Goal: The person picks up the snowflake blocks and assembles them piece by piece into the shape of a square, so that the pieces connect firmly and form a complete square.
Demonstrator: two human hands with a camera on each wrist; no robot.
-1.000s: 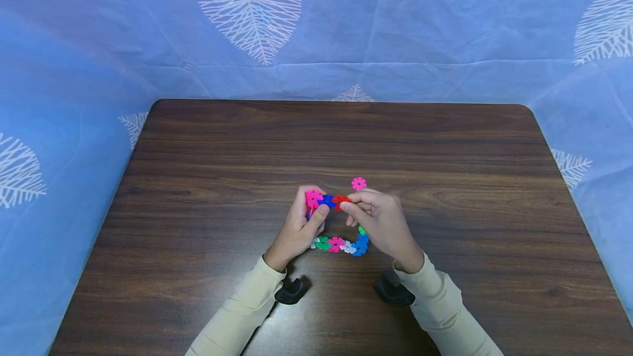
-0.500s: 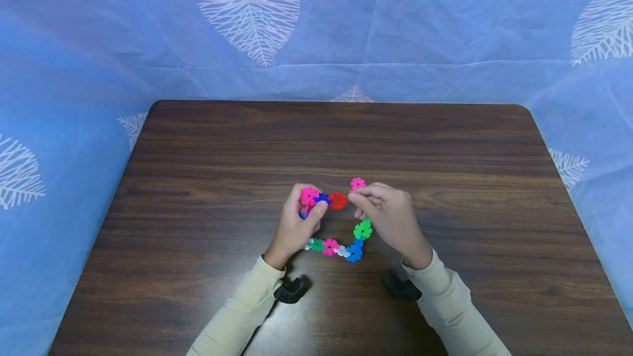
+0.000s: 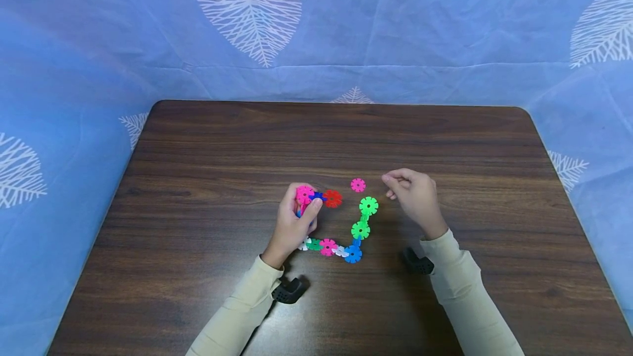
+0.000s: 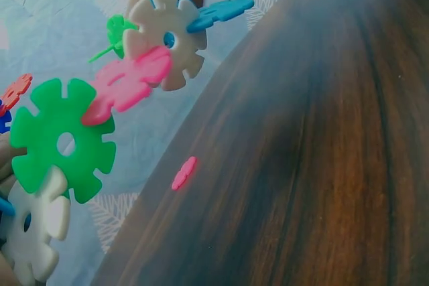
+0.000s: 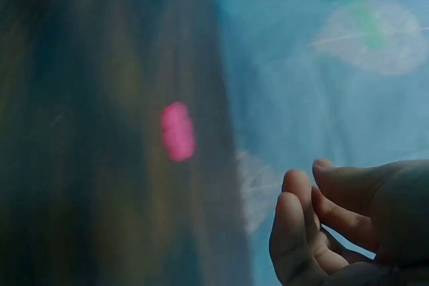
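My left hand (image 3: 292, 224) grips a chain of interlocking notched plastic discs above the table. Pink and dark blue discs show by its thumb, and a red disc (image 3: 333, 199) forms the free end beyond them. The chain's other part runs right below the hand, then bends away to a light green disc (image 3: 374, 206). Close up in the left wrist view are a green disc (image 4: 40, 132), a white disc (image 4: 191, 45) and a pink one between them. To the right, my right hand (image 3: 420, 199) hovers with loosely bent fingers, nothing visible in them. The palm partly hides the chain's left side.
A loose pink disc (image 3: 358, 184) lies on the dark wooden table (image 3: 222, 142), just beyond the chain and left of my right hand. Blue cloth with white leaf prints (image 3: 247, 10) hangs behind the table's far edge.
My right hand has let go of the red disc and moved away to the right. The left hand has shifted slightly left with the chain. More light green discs now show.
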